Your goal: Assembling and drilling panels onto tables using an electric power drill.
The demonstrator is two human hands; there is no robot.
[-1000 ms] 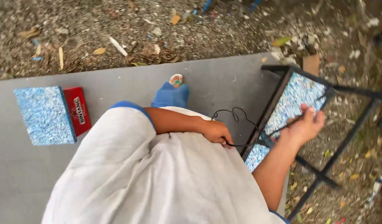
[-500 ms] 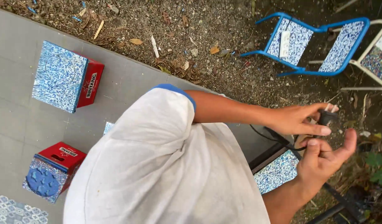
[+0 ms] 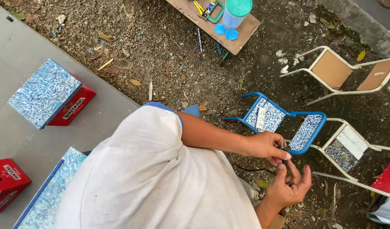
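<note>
I see both hands meeting at the right of the scene over bare dirt; the left hand (image 3: 265, 146) pinches a small dark object (image 3: 285, 149) at its fingertips, and the right hand (image 3: 290, 186) cups half-open beneath, fingertips on it, seemingly steadying; the blue chair (image 3: 284, 121) lies tipped just beyond.

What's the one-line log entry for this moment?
left hand: pinching small dark object | right hand: open beneath it, fingers touching | setting: blue chair lying on dirt beyond hands
</note>
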